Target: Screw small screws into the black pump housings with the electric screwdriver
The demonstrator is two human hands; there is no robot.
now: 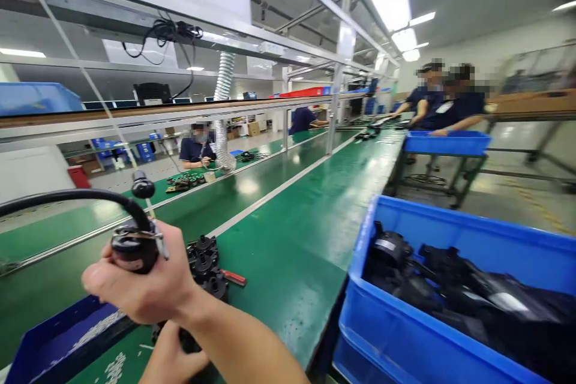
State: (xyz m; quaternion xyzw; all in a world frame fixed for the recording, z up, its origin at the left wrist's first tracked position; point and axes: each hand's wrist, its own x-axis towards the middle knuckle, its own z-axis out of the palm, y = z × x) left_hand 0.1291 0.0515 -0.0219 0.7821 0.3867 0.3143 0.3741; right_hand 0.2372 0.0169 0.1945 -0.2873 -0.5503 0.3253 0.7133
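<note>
My right hand is wrapped round a black hanging screwdriver with a thick cable. Below it, partly behind the right forearm, my left hand holds a black part close to the green bench. Most of that part is hidden. Several black round parts stand in a group just beyond the hands, with a red-handled tool beside them. At the lower left, a dark blue tray holds small white pieces, and more white pieces lie loose near it.
A large blue bin of black parts stands at the right of the bench. Metal shelf rails run above the bench. Several people in dark shirts work farther off, two of them near another blue bin. A flexible duct hangs down.
</note>
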